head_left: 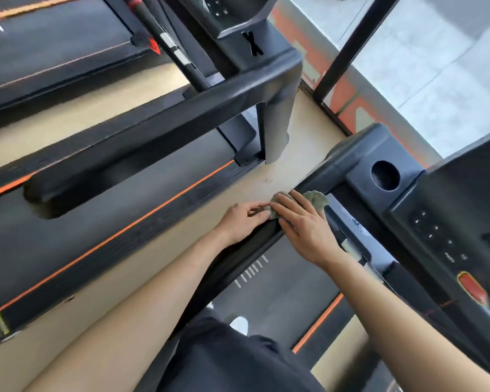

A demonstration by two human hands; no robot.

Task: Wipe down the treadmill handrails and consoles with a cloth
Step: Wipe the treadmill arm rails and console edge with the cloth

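A crumpled grey-green cloth (316, 200) lies on the black left handrail (248, 244) of the treadmill I stand on. My right hand (303, 224) lies on top of the cloth, fingers spread and pressing it onto the rail. My left hand (242, 220) rests on the outer side of the same rail, its fingertips touching the cloth's near edge. The console (447, 236) with small white buttons and a red stop button (473, 287) sits to the right. A round cup holder (385, 175) is beside the console.
A second treadmill stands to the left, with a black handrail (142, 131), an orange-striped deck (119, 230) and its own console (227, 15). A third deck (54, 49) lies further left. A glass wall with a black frame (348, 49) runs behind the machines. A beige floor strip (280, 176) separates them.
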